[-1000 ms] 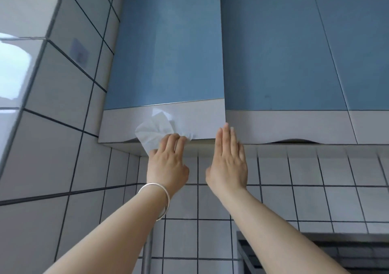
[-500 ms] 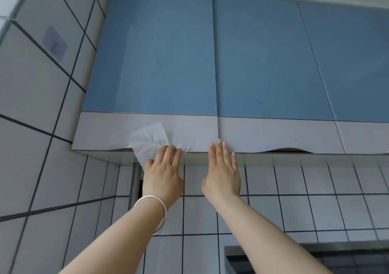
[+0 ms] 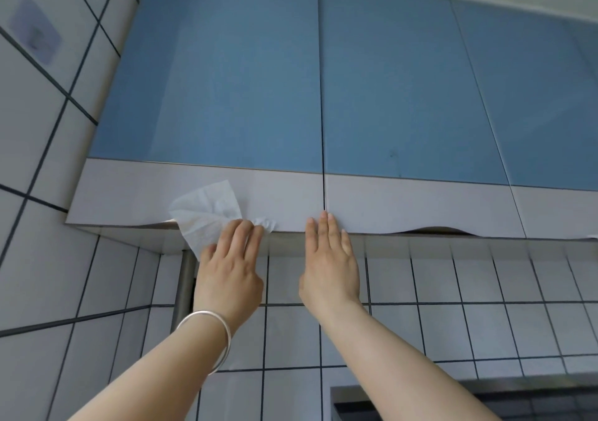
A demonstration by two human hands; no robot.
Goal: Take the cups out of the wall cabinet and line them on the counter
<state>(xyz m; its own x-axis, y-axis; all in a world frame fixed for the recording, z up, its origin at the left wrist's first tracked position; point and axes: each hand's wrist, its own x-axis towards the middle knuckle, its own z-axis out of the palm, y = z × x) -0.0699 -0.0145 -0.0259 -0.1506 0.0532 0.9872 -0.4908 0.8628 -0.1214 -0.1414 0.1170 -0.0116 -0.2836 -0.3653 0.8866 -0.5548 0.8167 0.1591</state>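
At far left, a clear adhesive patch [image 3: 34, 30] sits on the tiled wall [image 3: 38, 135]. The wall cabinet [image 3: 226, 80] hangs above both hands, its blue doors closed, so no cups are visible. The left hand [image 3: 228, 273], a silver bracelet [image 3: 207, 339] on its wrist, presses a white paper towel [image 3: 207, 213] against the pale lower band of the left door; whether its grip pinches the towel or merely pins it flat cannot be told. The towel projects up and left of those fingers. To the right, the right hand [image 3: 330, 268] lies flat, fingers together and extended, grip closed on nothing, fingertips touching the door's lower edge just beside the seam between the doors. At lower right, a dark metal edge [image 3: 453, 388] appears.
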